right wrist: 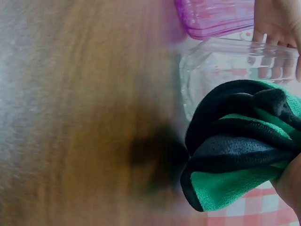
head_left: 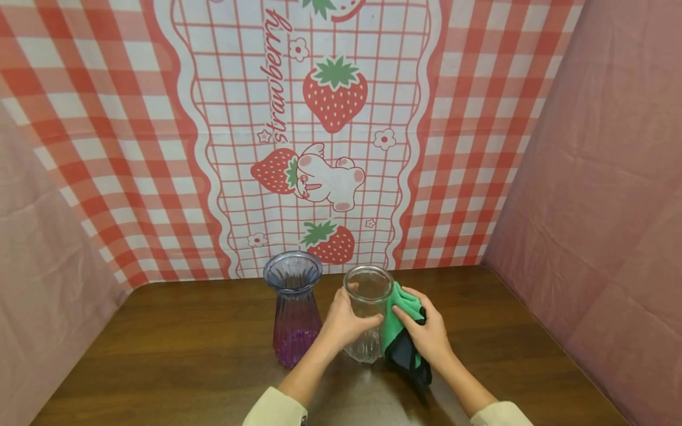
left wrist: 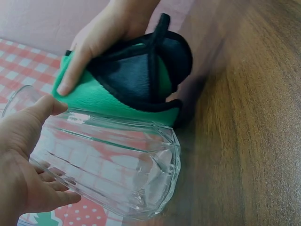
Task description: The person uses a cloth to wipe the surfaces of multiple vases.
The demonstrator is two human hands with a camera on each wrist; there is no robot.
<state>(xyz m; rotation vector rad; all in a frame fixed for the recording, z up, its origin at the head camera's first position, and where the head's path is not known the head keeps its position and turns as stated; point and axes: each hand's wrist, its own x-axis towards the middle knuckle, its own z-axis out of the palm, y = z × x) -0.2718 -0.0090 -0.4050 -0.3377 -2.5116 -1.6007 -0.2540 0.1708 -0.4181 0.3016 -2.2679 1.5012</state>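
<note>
A clear glass vase [head_left: 366,344] with a ribbed lower part stands upright in the head view. My left hand [head_left: 341,324] holds it from the left side, its thumb across the front and its fingers around the far side. Against the vase's right side lies a folded green cloth [head_left: 395,324] with black edging and a dark grey patch. My right hand [head_left: 430,332] grips this cloth, and in the left wrist view the green side of the cloth [left wrist: 113,101] touches the glass. Whether the vase's base rests on the table cannot be told.
To the left of the clear vase stands a taller-looking vase [head_left: 295,313], bluish at its flared rim and purple below. Both are on a brown wooden table [head_left: 186,355]. Behind hangs a red-and-white checked strawberry cloth [head_left: 458,148]; pink fabric [head_left: 597,207] hangs at the sides.
</note>
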